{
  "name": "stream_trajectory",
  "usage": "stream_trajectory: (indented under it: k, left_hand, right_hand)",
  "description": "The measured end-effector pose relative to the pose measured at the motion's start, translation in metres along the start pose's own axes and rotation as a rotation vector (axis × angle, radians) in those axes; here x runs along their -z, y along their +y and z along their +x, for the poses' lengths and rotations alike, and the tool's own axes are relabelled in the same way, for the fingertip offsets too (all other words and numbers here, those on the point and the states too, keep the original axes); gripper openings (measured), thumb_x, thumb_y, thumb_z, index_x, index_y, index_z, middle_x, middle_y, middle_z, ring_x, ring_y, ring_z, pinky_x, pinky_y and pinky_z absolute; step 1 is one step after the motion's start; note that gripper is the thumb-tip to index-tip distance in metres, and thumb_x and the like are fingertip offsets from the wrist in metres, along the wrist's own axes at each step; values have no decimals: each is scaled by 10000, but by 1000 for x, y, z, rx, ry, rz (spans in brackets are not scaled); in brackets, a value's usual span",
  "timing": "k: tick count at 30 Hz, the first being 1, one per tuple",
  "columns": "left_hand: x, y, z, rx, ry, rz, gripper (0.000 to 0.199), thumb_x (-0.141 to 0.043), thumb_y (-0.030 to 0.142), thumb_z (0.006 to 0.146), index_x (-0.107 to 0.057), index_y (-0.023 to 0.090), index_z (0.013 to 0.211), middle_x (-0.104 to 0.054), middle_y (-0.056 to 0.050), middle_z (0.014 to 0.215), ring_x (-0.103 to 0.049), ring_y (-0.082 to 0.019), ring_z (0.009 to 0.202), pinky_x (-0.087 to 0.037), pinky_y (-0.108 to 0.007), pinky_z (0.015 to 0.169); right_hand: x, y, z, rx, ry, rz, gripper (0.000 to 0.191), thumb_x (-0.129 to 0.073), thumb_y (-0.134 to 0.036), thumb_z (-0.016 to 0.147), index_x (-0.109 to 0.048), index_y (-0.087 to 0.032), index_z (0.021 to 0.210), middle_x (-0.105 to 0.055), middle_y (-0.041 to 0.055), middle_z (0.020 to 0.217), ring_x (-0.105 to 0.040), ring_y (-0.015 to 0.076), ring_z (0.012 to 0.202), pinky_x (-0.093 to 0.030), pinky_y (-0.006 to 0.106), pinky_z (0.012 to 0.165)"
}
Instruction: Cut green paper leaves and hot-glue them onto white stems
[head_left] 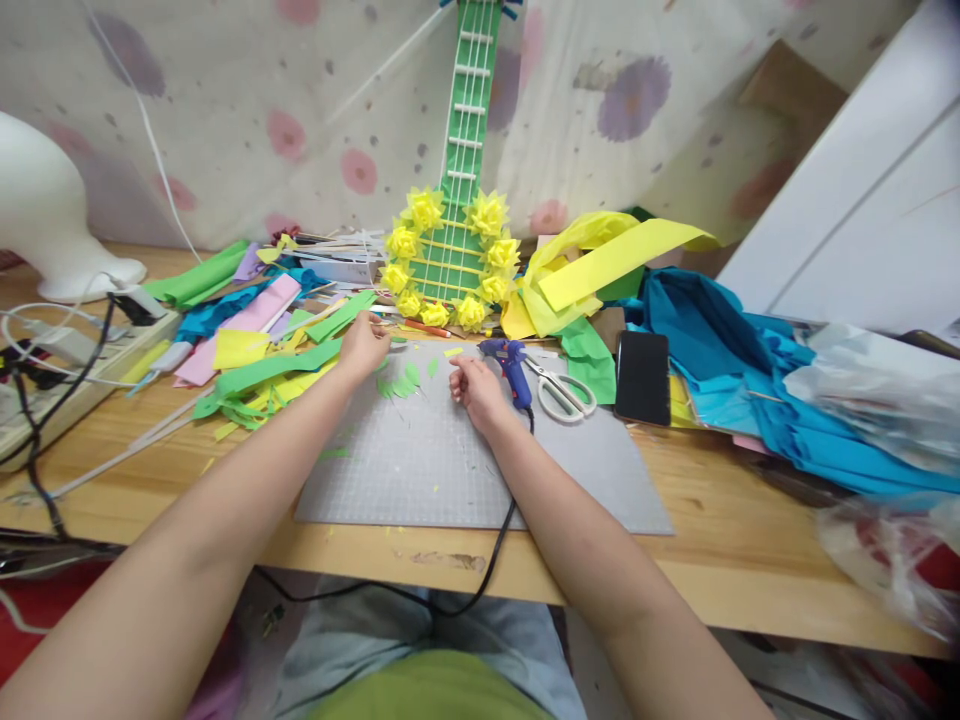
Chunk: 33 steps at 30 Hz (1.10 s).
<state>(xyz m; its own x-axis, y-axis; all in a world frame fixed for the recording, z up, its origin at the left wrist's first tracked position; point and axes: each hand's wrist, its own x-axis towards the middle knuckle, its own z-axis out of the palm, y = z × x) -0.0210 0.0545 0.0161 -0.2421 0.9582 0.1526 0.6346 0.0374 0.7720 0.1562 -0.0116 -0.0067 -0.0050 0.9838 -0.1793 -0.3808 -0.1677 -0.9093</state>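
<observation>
My left hand (365,345) is at the back left of a grey cutting mat (420,470), beside green crepe paper strips (281,368). Its fingers are bent together, and whatever they hold is too small to make out. Over the mat, my right hand (478,390) is closed with curled fingers, its contents hidden. Between the hands lie several small green paper leaves (405,382). Just right of my right hand rests a blue glue gun (513,368), and white-handled scissors (566,393) lie past it.
A green paper guitar (452,265) with yellow paper flowers leans at the back. Right of the mat are a black phone (643,378) and blue crepe paper (697,330). A power strip (90,375) sits left. The glue gun's black cord (499,545) hangs over the table edge.
</observation>
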Motion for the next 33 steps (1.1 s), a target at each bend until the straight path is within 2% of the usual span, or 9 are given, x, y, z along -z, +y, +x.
stream_trajectory:
  k: [3, 5, 9, 12, 14, 17, 22, 28, 33]
  left_hand:
    - [7, 0, -3, -127, 64, 158, 218, -549, 139, 674, -459, 205, 862, -562, -35, 858, -551, -194, 898, -405, -356, 845]
    - [11, -1, -6, -177, 99, 104, 171, -518, 148, 704, -473, 201, 860, -542, -28, 823, -538, -181, 870, -397, -330, 834]
    - [17, -3, -11, -219, 184, -149, 121, -498, 179, 738, -486, 204, 856, -493, 2, 738, -506, -137, 712, -396, -261, 727]
    - [16, -9, -20, -209, 235, -270, 125, -493, 215, 755, -493, 208, 880, -480, 14, 733, -484, -122, 676, -380, -233, 672]
    - [13, -14, -29, -198, 223, -266, 129, -473, 227, 771, -498, 202, 895, -475, 14, 725, -472, -120, 657, -369, -231, 646]
    - [10, -20, -44, -197, 93, -163, 125, -444, 255, 791, -517, 201, 877, -452, 26, 642, -438, -122, 583, -349, -241, 600]
    - [10, -25, -58, -200, -68, -17, 162, -486, 193, 737, -535, 214, 891, -538, 5, 686, -481, -151, 611, -377, -278, 631]
    - [15, -28, -57, -319, -17, 18, 244, -469, 21, 612, -559, 213, 734, -593, -60, 923, -494, -229, 979, -393, -368, 842]
    - [14, -25, -55, -262, 41, -279, 321, -573, 126, 624, -503, 211, 925, -568, -37, 912, -538, -159, 849, -425, -331, 822]
  right_hand:
    - [0, 1, 0, 6, -12, -59, 147, -491, -325, 701, -472, -189, 755, -448, -87, 437, -363, 57, 368, -260, 184, 396]
    - [1, 4, -1, 38, 3, -198, 124, -484, -318, 709, -465, -198, 731, -447, -82, 465, -368, 62, 391, -275, 192, 419]
    - [0, 9, -9, 284, 31, -795, 73, -480, -271, 735, -514, -210, 715, -518, -45, 582, -459, 97, 543, -332, 221, 538]
    - [-6, 10, -18, 413, -19, -1187, 99, -493, -276, 758, -560, -212, 794, -591, -5, 731, -512, 130, 677, -353, 250, 618]
    - [-11, 9, -22, 448, -49, -1363, 155, -517, -316, 762, -568, -199, 851, -610, 38, 847, -533, 161, 771, -366, 270, 654]
    - [-17, 9, -24, 465, -54, -1537, 162, -486, -289, 794, -577, -179, 871, -609, 85, 938, -535, 198, 882, -376, 286, 690]
    - [-14, 11, -21, 427, -23, -1597, 173, -425, -209, 827, -584, -168, 879, -616, 96, 948, -545, 203, 886, -374, 295, 710]
    - [-7, 9, -22, 407, 28, -1546, 176, -415, -223, 850, -568, -152, 902, -605, 108, 957, -536, 206, 894, -363, 301, 736]
    - [-12, 8, -23, 399, 44, -1462, 192, -376, -221, 872, -535, -155, 956, -608, 96, 950, -535, 192, 869, -353, 290, 713]
